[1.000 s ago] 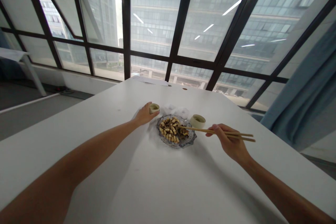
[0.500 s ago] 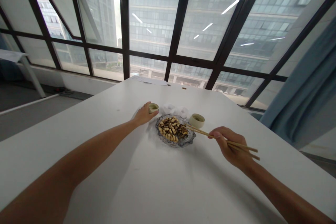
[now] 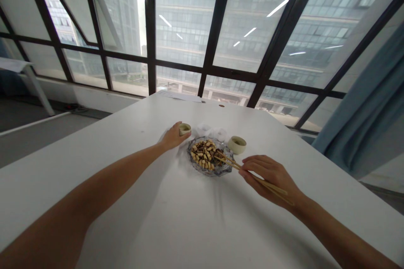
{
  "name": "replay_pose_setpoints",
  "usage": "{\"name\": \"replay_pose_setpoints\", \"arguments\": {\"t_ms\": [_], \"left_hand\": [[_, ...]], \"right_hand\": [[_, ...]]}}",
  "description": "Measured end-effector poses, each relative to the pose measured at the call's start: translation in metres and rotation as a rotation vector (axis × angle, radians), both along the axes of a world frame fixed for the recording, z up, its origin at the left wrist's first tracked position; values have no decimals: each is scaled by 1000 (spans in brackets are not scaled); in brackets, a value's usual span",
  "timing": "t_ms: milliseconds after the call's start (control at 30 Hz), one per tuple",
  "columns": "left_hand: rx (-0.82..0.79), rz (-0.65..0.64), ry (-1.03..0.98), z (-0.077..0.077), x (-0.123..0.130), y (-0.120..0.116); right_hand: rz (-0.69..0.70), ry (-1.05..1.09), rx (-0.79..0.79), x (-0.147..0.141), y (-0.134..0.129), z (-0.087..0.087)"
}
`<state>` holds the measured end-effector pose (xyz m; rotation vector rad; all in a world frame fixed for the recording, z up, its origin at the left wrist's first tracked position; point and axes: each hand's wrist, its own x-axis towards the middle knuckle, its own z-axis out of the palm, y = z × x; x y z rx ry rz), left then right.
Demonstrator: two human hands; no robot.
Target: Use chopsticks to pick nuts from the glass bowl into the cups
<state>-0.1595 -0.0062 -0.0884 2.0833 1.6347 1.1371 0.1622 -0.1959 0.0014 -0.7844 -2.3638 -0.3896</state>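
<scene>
My left hand [image 3: 173, 137] is wrapped around a small pale green cup [image 3: 184, 129] on the table, left of the plate. In my right hand [image 3: 268, 178] is a pair of wooden chopsticks [image 3: 232, 163], their tips among the dark seeds [image 3: 218, 159] on the right half of the glass plate [image 3: 225, 171]. Whether the tips pinch a seed is too small to tell. Peanuts [image 3: 202, 159] in their shells lie on the plate's left half. A second pale green cup [image 3: 237, 145] stands just behind the plate's right side.
Two white, crumpled-looking pieces [image 3: 203, 129] lie behind the plate. White paper [image 3: 179, 97] rests at the far edge of the white table [image 3: 151, 218]. Beyond stand dark-framed windows [image 3: 206, 67], with a blue curtain [image 3: 356, 117] at the right.
My right hand has turned and shifted slightly left, bringing the chopstick tips down and left into the dark seeds. The left hand stays on its cup.
</scene>
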Motion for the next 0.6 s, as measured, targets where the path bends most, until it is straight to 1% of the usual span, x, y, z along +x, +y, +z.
{"name": "replay_pose_setpoints", "arguments": {"t_ms": [200, 300, 400, 533, 600], "left_hand": [[1, -6, 5, -1, 0, 0], [3, -2, 3, -1, 0, 0], [1, 0, 0, 1, 0, -1], [-6, -5, 1, 2, 1, -3], [-8, -4, 4, 3, 1, -3]], "right_hand": [[-87, 48, -163, -6, -5, -1], [-148, 75, -201, -6, -7, 1], [-156, 83, -156, -5, -8, 5], [-110, -7, -47, -6, -10, 7], [-86, -42, -29, -7, -10, 7]]}}
